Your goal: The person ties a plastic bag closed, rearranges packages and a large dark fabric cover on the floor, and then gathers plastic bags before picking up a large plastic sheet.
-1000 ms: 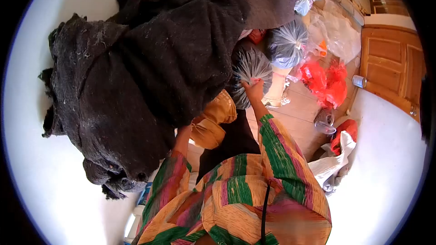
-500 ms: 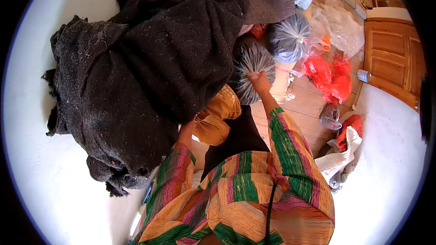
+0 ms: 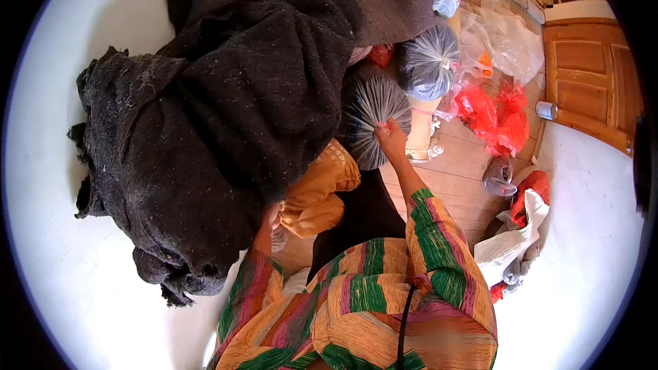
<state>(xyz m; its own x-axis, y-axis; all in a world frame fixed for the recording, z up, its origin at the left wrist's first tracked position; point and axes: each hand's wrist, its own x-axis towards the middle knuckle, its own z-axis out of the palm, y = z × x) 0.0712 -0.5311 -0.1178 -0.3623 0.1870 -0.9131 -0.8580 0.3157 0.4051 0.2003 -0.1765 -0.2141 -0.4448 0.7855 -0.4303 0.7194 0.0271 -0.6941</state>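
My right hand is closed on the gathered neck of a dark, full plastic bag, whose pleats fan out from the grip. Close to the hanging edge of a big dark woollen blanket, my left hand touches the side of an orange-yellow cloth bundle; its fingers are mostly hidden. The blanket covers a large heap and overhangs both the bundle and the dark bag's left side.
Another tied plastic bag lies beyond the dark one. Red plastic bags, clear sheeting and a can are on the wooden floor, near a wooden door. A white sack stands at the right wall.
My left hand has moved slightly down and left along the bundle, and more of its fingers show. My right hand keeps its hold on the dark bag, whose pleated top now looks rounder.
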